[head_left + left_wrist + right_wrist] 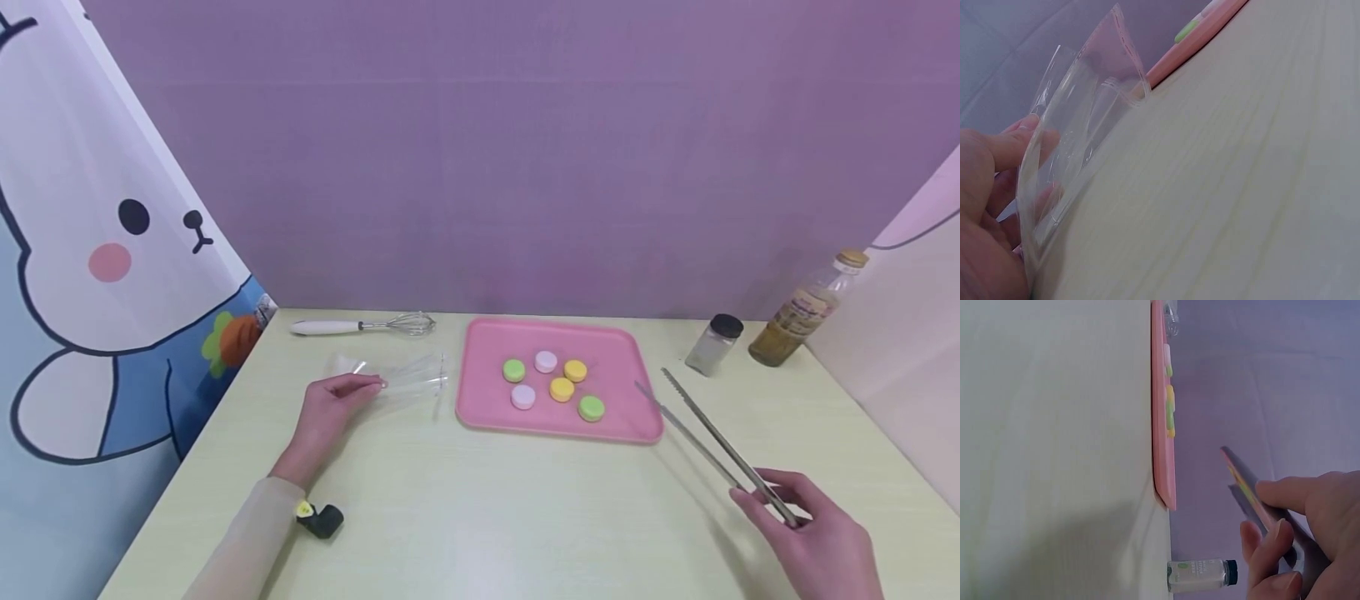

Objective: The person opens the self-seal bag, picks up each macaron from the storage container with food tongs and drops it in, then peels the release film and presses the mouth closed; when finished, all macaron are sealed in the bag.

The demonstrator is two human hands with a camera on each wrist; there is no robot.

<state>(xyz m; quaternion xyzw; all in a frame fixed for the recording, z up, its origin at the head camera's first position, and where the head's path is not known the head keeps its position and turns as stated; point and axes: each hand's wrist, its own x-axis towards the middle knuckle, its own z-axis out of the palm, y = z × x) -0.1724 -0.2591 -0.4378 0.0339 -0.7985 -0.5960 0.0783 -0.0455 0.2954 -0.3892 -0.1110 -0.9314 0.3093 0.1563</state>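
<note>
In the head view my left hand (333, 412) pinches the edge of a clear plastic bag (412, 379) just left of the tray. The left wrist view shows the thumb on one side of the bag (1079, 119) and other fingers seen through the film. Metal tongs (720, 442) are gripped in my right hand (813, 525), their arms spread and tips near the tray's right edge, with nothing between them. On the pink tray (480, 333) lie several small macarons: green (591, 408), yellow (562, 389) and pale lilac (523, 397).
A whisk (330, 327) with a white handle lies at the back left. A small black-lidded jar (714, 343) and a glass bottle (802, 317) of brownish liquid stand at the back right. A purple cloth backdrop (510, 183) borders the table's back edge.
</note>
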